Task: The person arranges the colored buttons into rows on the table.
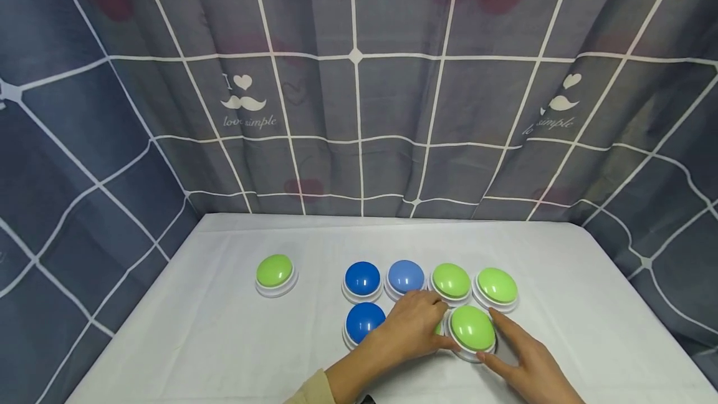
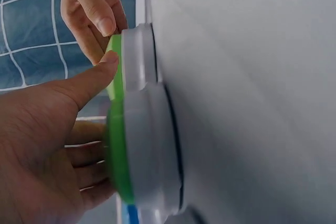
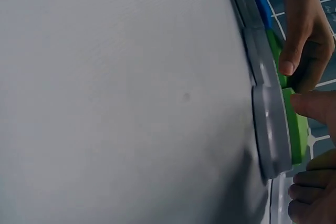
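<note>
Two round push buttons with green domes and white bases stand side by side near the front of the white table. Over the middle button (image 2: pixel 152 150) my left hand (image 1: pixel 412 323) curls, fingers behind it and thumb at the seam with its neighbour; the hand hides most of it in the head view. My right hand (image 1: pixel 527 357) holds the right-hand green button (image 1: pixel 472 328) between thumb and forefinger, at its right side. Left of them is a dark blue button (image 1: pixel 364 322), partly covered by the left forearm.
Behind stands a row: a dark blue button (image 1: pixel 362 278), a lighter blue button (image 1: pixel 406 277) and two green ones, a left green button (image 1: pixel 451 280) and a right green button (image 1: pixel 497 285). A lone green button (image 1: pixel 275 271) sits far left. A grey checked curtain (image 1: pixel 392 98) surrounds the white table (image 1: pixel 224 341).
</note>
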A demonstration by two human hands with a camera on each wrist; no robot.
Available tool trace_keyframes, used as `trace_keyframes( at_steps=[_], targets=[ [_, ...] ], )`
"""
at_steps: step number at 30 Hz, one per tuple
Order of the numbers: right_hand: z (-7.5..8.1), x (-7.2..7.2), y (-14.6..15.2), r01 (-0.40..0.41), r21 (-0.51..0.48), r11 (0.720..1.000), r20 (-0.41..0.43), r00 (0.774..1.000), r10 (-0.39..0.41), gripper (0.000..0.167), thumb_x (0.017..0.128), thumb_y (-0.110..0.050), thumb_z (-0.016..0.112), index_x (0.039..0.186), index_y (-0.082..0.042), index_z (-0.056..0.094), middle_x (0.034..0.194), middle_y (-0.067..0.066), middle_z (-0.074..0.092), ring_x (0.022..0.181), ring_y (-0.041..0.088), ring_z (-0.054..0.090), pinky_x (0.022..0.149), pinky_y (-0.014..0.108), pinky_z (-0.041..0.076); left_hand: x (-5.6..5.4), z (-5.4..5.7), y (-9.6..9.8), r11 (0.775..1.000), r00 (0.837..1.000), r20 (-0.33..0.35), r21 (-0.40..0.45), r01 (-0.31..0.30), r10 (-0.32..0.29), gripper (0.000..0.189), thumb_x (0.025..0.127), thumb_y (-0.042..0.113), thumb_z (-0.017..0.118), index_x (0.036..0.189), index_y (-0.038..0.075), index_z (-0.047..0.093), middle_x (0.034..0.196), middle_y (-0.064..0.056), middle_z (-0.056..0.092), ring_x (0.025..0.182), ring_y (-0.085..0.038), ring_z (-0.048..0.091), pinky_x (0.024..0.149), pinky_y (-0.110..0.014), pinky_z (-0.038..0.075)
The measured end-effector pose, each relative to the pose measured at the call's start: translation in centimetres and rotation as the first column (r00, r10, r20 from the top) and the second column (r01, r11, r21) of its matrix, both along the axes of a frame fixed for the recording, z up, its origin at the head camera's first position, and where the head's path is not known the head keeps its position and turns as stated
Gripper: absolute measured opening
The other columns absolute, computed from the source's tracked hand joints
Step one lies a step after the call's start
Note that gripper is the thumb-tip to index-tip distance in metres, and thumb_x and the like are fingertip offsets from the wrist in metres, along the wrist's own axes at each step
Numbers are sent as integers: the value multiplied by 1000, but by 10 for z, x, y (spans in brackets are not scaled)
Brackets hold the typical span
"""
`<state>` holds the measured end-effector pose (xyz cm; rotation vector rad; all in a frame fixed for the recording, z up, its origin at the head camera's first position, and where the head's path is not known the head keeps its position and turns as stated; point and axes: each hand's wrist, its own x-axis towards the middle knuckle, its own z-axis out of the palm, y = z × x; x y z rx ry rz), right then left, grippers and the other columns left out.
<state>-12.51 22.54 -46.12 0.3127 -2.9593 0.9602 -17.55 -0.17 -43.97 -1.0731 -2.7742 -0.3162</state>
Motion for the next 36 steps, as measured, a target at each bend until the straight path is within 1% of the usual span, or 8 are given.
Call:
trace_keyframes(
  at_steps=[3,4,10,11,16,23,30,36],
  targets=[
    [6,0,-5,-10,-27,1000,-123,992,7,81,81,-39,81,145,-4,47,141,20,53,125,46,50,94,63,42,1,6,-9,1000,1000,2,8,-15,15,65,76,62,76,118,12,71,107,6,66,98,-5,60,92,-23,47],
    [8,-1,-8,-13,-40,999,-163,987,6,79,81,-37,82,145,-6,48,140,18,54,124,44,52,96,55,44,2,8,-12,999,999,10,6,-33,33,66,77,62,75,119,12,70,107,5,66,98,-6,60,92,-24,48],
    [22,-9,-38,-67,-136,989,-246,969,32,75,81,-32,83,146,-13,49,141,15,55,127,38,51,102,38,41,5,16,-48,990,990,25,3,-140,139,65,77,59,76,116,8,70,106,1,65,99,-13,61,90,-29,49],
    [24,-10,-44,-84,-147,986,-248,968,46,75,82,-32,82,146,-13,49,141,15,54,128,38,50,101,46,41,5,16,-56,988,988,24,14,-151,151,65,76,58,77,115,7,70,106,0,65,99,-15,62,89,-29,50],
    [31,-20,-79,-162,-212,964,-245,963,107,74,84,-33,81,147,-14,47,144,12,52,132,35,47,102,56,40,3,23,-96,961,963,65,65,-267,263,63,78,52,80,116,3,69,112,-8,67,106,-22,62,94,-38,50],
    [50,-36,-140,-247,-284,926,-149,966,212,78,86,-40,77,151,-17,42,153,3,42,140,28,39,108,54,35,2,28,-161,885,897,58,150,-441,437,67,75,45,85,116,-4,68,115,-18,66,105,-34,63,93,-48,50],
    [57,-57,-200,-380,-271,884,-128,925,358,80,90,-41,72,154,-12,35,157,8,35,143,27,33,111,53,32,5,24,-231,791,816,39,221,-570,577,62,72,38,89,109,-7,67,102,-18,65,91,-37,63,78,-52,51],
    [48,-75,-247,-422,-246,872,-74,906,418,83,88,-39,74,152,-4,35,156,12,36,142,26,35,111,45,34,7,19,-275,728,749,138,176,-662,648,79,72,42,86,117,-16,59,112,-32,59,102,-50,57,83,-60,46]
  ],
)
